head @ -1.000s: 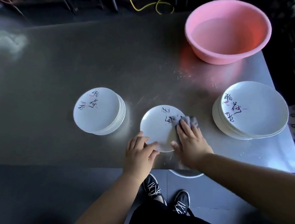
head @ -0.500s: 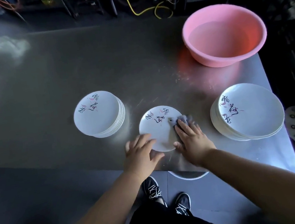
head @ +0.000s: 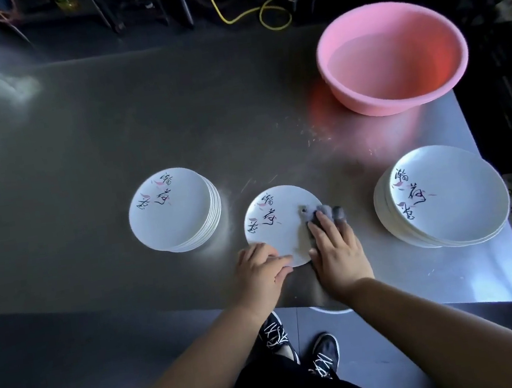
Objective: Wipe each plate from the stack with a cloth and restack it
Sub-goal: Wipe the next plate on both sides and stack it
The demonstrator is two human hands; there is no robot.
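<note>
Flat-fingered, the right hand [head: 335, 248] presses a grey cloth [head: 324, 212] onto the plate [head: 279, 226]; the left hand [head: 259, 269], fingers extended, steadies its rim.

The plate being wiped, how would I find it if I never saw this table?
Start at the pink basin on the steel table, then look toward the near edge, between two stacks of plates. The plate being wiped lies there alone and flat, with the left hand on its rim and the right hand pressing a grey cloth on it.
</note>
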